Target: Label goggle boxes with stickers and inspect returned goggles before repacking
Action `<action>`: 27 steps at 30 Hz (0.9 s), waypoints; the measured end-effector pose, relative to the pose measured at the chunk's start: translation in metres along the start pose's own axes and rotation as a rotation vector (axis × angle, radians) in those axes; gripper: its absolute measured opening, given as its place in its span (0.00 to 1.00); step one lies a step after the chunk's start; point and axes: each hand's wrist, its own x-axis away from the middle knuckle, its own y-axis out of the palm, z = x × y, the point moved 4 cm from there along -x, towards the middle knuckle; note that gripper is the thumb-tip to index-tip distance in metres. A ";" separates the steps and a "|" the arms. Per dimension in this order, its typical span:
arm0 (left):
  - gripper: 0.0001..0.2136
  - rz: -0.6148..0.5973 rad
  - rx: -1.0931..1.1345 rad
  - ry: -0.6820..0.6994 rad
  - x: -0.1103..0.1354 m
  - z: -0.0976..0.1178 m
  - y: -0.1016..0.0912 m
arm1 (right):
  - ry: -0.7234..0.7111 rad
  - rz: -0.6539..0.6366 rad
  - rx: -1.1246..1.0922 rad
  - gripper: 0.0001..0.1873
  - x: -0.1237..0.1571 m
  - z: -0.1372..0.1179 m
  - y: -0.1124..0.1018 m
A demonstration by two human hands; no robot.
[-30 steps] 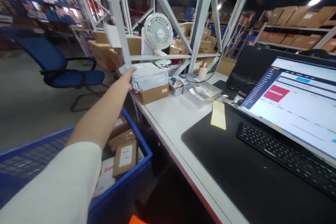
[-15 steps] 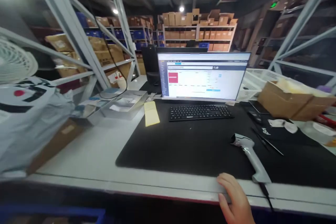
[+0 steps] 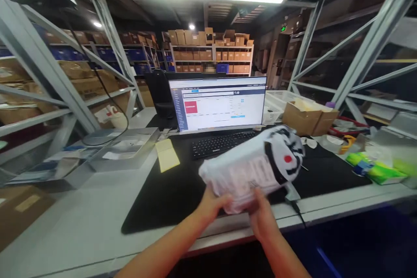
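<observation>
Both my hands hold a wrapped white plastic package (image 3: 241,169) above the black desk mat (image 3: 156,208). Black markings and a red dot show on its right end, and a label shows faintly through the film. My left hand (image 3: 213,204) grips the package's lower left side, thumb on top. At its lower middle edge is my right hand (image 3: 260,213), thumb against the film. The fingers underneath are hidden. Behind the package lie a black keyboard (image 3: 211,145) and a lit monitor (image 3: 218,108). Only the handle end of the barcode scanner (image 3: 292,192) shows below it.
A yellow notepad (image 3: 167,155) lies at the mat's left edge, beside a grey tray (image 3: 120,160). Cardboard boxes (image 3: 299,117), a white basket (image 3: 273,106) and a green packet (image 3: 378,167) stand to the right. Metal posts (image 3: 114,39) frame the desk.
The white package from the left is now in both my hands over the mat. My right hand has left the desk edge, my left hand has come into view, and the view has turned right.
</observation>
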 end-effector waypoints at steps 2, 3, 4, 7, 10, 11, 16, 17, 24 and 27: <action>0.37 -0.052 0.066 0.067 -0.015 -0.005 0.015 | -0.071 0.177 0.007 0.46 -0.003 -0.020 -0.037; 0.46 -0.072 0.124 0.102 -0.021 -0.006 0.019 | -0.116 0.235 0.027 0.43 -0.003 -0.031 -0.055; 0.52 -0.083 0.200 0.135 -0.027 -0.006 0.021 | -0.156 0.272 0.052 0.41 -0.002 -0.041 -0.070; 0.54 -0.066 0.404 0.174 -0.044 -0.006 0.018 | -0.195 0.306 0.098 0.39 -0.001 -0.064 -0.092; 0.54 -0.094 0.410 0.132 -0.051 -0.006 0.012 | -0.110 0.185 0.106 0.42 -0.006 -0.067 -0.072; 0.56 -0.119 0.417 0.121 -0.050 -0.005 0.011 | -0.071 0.118 0.119 0.43 -0.009 -0.064 -0.058; 0.60 -0.067 0.537 0.031 -0.034 -0.008 -0.007 | 0.044 -0.126 0.264 0.43 -0.031 -0.035 0.007; 0.58 -0.020 0.570 0.009 -0.032 -0.008 -0.012 | 0.043 -0.154 0.292 0.42 -0.035 -0.029 0.014; 0.53 0.350 0.765 0.011 -0.032 -0.009 -0.047 | -0.195 -0.059 0.764 0.34 -0.069 -0.054 -0.042; 0.53 0.493 0.753 0.060 -0.030 -0.005 -0.063 | -0.313 0.283 1.144 0.33 -0.091 -0.094 -0.110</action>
